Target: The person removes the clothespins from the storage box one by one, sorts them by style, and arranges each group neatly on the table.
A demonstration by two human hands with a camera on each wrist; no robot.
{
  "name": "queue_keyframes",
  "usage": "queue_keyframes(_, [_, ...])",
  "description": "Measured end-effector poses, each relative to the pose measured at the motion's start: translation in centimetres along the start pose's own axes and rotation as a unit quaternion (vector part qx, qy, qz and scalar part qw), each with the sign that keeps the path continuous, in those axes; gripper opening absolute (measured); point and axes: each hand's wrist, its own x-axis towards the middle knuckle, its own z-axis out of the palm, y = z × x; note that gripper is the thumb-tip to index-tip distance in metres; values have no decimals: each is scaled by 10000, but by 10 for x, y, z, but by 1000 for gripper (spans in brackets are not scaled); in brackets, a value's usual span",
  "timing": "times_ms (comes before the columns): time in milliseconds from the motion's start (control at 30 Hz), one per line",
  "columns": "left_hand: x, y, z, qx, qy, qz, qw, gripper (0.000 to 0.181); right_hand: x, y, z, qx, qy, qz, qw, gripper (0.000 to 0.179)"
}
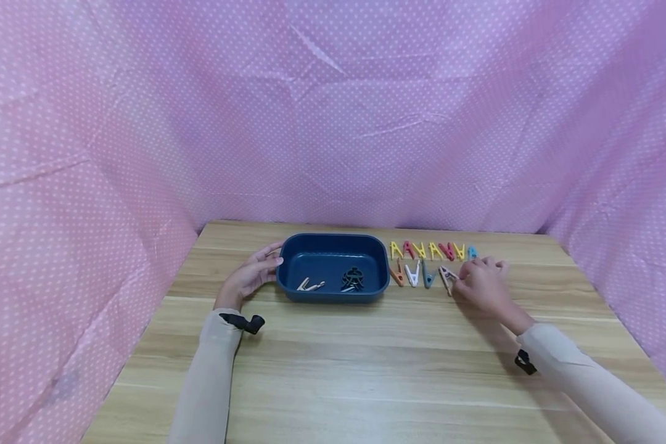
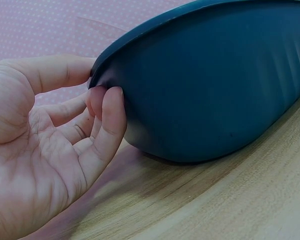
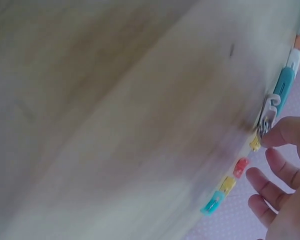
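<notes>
A dark blue tub (image 1: 333, 296) stands on the wooden table. My left hand (image 1: 253, 275) grips its left end, thumb over the rim and fingertips under it, as the left wrist view shows. In the tub lie a beige clothespin (image 1: 310, 285) and dark clothespins (image 1: 353, 279) clustered together. To the right of the tub, my right hand (image 1: 484, 285) pinches a beige clothespin (image 1: 448, 279) at the right end of the front row, near its metal spring in the right wrist view. Its index finger is hidden behind the thumb there; the other fingers spread loosely.
Beside the beige one, the front row has an orange clothespin (image 1: 397, 274), a white clothespin (image 1: 413, 274) and a blue-grey clothespin (image 1: 428, 276). Behind runs a row of several yellow, red and blue clothespins (image 1: 434, 250). Pink dotted cloth (image 1: 333, 154) hangs around the wooden table (image 1: 338, 370).
</notes>
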Motion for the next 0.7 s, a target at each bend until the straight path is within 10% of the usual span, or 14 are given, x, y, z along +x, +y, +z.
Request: queue_keyframes(700, [1,-1,-1,0,-32,29,10000,61,3,-17,10,-194,-328,628,9973,15])
